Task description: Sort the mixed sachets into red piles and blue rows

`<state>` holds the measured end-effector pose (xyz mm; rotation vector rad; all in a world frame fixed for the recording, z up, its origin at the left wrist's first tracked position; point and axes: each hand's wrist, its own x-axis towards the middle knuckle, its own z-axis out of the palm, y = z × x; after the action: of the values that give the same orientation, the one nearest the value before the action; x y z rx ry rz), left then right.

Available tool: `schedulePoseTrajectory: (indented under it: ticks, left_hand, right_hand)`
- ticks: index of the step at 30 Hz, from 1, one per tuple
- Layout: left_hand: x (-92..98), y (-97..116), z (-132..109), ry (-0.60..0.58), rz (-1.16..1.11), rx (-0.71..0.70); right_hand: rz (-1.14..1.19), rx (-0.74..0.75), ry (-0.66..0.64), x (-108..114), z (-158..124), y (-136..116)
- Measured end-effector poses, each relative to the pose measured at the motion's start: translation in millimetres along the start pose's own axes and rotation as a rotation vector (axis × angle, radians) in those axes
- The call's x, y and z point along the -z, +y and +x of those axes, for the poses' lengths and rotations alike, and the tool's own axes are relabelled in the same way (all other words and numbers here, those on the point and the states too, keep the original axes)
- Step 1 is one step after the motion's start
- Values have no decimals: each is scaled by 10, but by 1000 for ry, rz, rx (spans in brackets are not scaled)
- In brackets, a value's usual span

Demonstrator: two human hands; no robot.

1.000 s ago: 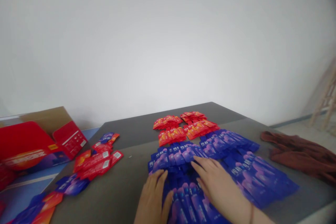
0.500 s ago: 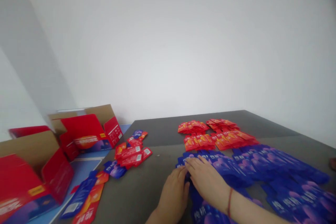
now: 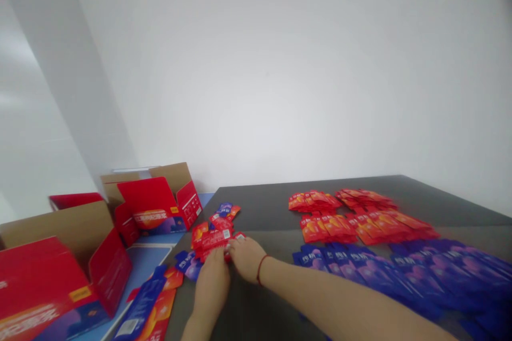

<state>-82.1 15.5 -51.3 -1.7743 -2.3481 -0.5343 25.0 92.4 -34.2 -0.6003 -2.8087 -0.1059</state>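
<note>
My left hand (image 3: pixel 213 279) reaches into the loose pile at the table's left side, its fingers closed at the near edge of the red sachets (image 3: pixel 212 240). Beside it, my right hand (image 3: pixel 247 259) has its bent fingers on the right end of the same red sachets. My fingers partly cover these sachets, and the fingertips are hard to make out. Blue sachets (image 3: pixel 188 264) lie just left of my left hand. Farther back in the pile are an orange sachet (image 3: pixel 199 233) and a small blue one (image 3: pixel 225 208).
Fanned rows of red-orange sachets (image 3: pixel 328 228) and blue sachets (image 3: pixel 360 266) cover the table's right side. Two open red cartons, a near one (image 3: pixel 44 277) and a far one (image 3: pixel 154 208), stand at left on a blue surface (image 3: pixel 148 256). Long blue sachets (image 3: pixel 140 303) lie by the table's left edge.
Both hands have moved left, from the blue sachet rows to the loose red sachets. The camera view has shifted slightly left.
</note>
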Motion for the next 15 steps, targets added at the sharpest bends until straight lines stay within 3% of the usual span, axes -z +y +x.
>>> schedulePoseTrajectory:
  ticks: [5, 10, 13, 15]
  left_hand:
    - [16, -220, 82, 94, 33, 31]
    - [-20, -383, 132, 206, 53, -24]
    - [27, -354, 185, 289, -172, -27]
    - [79, -239, 205, 381, -451, 74]
  right_hand:
    - [48, -53, -30, -233, 313, -86]
    - [122, -25, -46, -171, 219, -26]
    - [187, -98, -31, -20, 18, 113]
    - [286, -152, -13, 68, -170, 220]
